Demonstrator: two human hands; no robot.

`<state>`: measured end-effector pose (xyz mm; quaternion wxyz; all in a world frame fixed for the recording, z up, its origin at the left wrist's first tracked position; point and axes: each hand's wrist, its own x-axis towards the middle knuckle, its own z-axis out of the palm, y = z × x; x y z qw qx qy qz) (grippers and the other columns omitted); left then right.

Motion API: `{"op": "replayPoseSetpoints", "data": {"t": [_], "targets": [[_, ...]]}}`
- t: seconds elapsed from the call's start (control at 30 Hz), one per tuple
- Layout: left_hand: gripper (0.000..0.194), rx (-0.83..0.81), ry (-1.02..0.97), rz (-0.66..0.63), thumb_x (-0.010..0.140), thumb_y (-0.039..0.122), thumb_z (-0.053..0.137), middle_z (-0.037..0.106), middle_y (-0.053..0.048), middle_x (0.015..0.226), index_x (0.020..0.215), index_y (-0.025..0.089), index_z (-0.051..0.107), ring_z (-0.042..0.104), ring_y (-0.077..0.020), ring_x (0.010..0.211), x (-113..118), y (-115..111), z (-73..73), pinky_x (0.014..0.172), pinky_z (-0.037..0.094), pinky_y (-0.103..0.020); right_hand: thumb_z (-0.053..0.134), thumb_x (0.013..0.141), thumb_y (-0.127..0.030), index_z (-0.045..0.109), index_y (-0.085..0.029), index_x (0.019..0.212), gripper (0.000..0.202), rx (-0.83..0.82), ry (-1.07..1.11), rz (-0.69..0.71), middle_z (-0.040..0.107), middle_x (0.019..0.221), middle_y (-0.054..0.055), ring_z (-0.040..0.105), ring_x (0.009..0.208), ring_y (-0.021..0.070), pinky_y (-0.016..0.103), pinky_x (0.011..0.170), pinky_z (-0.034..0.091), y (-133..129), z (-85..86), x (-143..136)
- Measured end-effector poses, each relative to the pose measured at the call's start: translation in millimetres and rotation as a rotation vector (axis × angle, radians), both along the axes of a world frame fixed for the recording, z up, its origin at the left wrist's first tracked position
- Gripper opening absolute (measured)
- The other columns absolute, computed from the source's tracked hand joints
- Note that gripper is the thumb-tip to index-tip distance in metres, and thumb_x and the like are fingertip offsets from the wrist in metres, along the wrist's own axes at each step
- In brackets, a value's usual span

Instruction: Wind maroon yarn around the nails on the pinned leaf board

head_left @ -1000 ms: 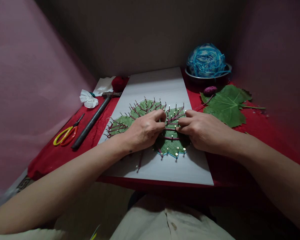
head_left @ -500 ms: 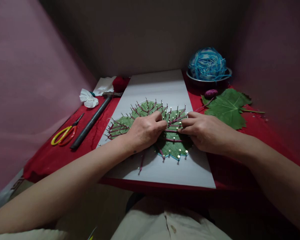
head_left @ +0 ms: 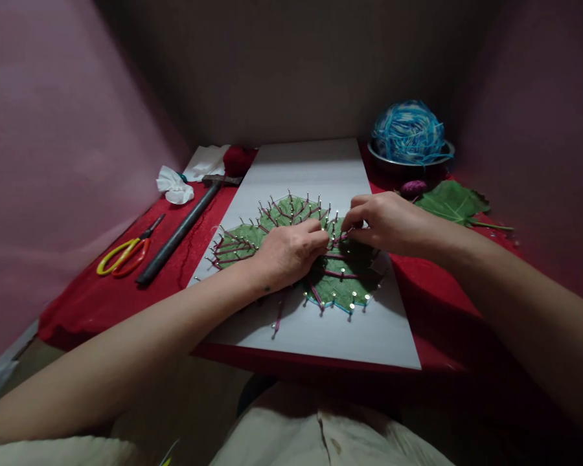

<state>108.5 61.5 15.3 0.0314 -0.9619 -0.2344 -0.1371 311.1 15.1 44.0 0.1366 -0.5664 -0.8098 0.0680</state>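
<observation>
A green leaf (head_left: 291,208) lies on a white board (head_left: 311,165), ringed and crossed by several upright nails (head_left: 342,275) with magenta yarn (head_left: 344,256) strung between them. Light blue yarn (head_left: 340,305) runs along the leaf's lower edge. My left hand (head_left: 294,252) rests over the leaf's middle, fingers closed in a pinch; whatever is in them is hidden. At the leaf's upper right, my right hand (head_left: 376,223) pinches the magenta yarn close to the nails. A small magenta yarn ball (head_left: 412,188) sits just beyond that hand.
Left of the board lie a hammer (head_left: 179,230), yellow and orange scissors (head_left: 125,254), a crumpled white tissue (head_left: 173,186) and a red yarn ball (head_left: 240,160). A blue yarn ball (head_left: 408,133) stands in a metal bowl (head_left: 393,163); a loose leaf (head_left: 454,202) lies before it.
My right hand has lifted and moved up and slightly left over the leaf, now covering part of the loose leaf. My left hand stays nearly in place. The view has shifted slightly.
</observation>
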Motion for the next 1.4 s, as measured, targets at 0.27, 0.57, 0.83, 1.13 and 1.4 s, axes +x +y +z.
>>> {"op": "replayPoseSetpoints", "data": {"t": [0.27, 0.57, 0.83, 1.13, 1.4], "targets": [[0.019, 0.007, 0.016, -0.021, 0.092, 0.024, 0.048, 0.058, -0.001, 0.082, 0.079, 0.019, 0.06, 0.052, -0.0114, 0.064, 0, 2, -0.5, 0.05, 0.033, -0.026, 0.056, 0.074, -0.018, 0.075, -0.026, 0.078, 0.021, -0.031, -0.268, -0.086, 0.06, 0.083, 0.003, 0.039, 0.055, 0.0097, 0.028, 0.051, 0.024, 3, 7.1, -24], [0.018, -0.017, 0.008, -0.048, 0.091, 0.019, 0.045, 0.059, -0.003, 0.084, 0.08, 0.017, 0.06, 0.054, -0.0119, 0.068, -1, 3, 0.4, 0.051, 0.033, -0.026, 0.053, 0.078, -0.009, 0.064, -0.017, 0.064, 0.02, 0.045, -0.597, 0.061, 0.065, 0.074, 0.006, 0.044, 0.058, 0.013, 0.032, 0.064, 0.026, 1, 6.4, -36], [0.021, -0.026, 0.009, -0.052, 0.093, 0.02, 0.043, 0.059, -0.003, 0.084, 0.081, 0.017, 0.06, 0.053, -0.0119, 0.067, 0, 1, 1.0, 0.05, 0.032, -0.026, 0.048, 0.085, -0.016, 0.066, -0.016, 0.074, 0.022, 0.109, -0.491, 0.145, 0.064, 0.077, 0.007, 0.044, 0.059, 0.012, 0.031, 0.058, 0.024, 6, -11.5, -17], [0.02, -0.025, -0.029, -0.065, 0.092, 0.019, 0.044, 0.058, -0.002, 0.082, 0.081, 0.018, 0.059, 0.052, -0.0111, 0.066, -1, 3, -1.6, 0.05, 0.033, -0.026, 0.038, 0.089, -0.019, 0.061, -0.015, 0.08, 0.025, 0.129, -0.388, 0.181, 0.06, 0.08, 0.009, 0.046, 0.063, 0.0144, 0.03, 0.056, 0.028, 6, -20.7, -8], [0.018, -0.082, -0.032, -0.064, 0.091, 0.017, 0.045, 0.056, -0.002, 0.082, 0.078, 0.017, 0.058, 0.051, -0.0109, 0.065, -1, 1, 0.3, 0.052, 0.035, -0.026, 0.047, 0.079, -0.017, 0.059, -0.017, 0.08, 0.012, 0.169, -0.022, 0.07, 0.059, 0.077, 0.004, 0.049, 0.062, 0.012, 0.025, 0.059, 0.037, 9, -12.2, 0]]}}
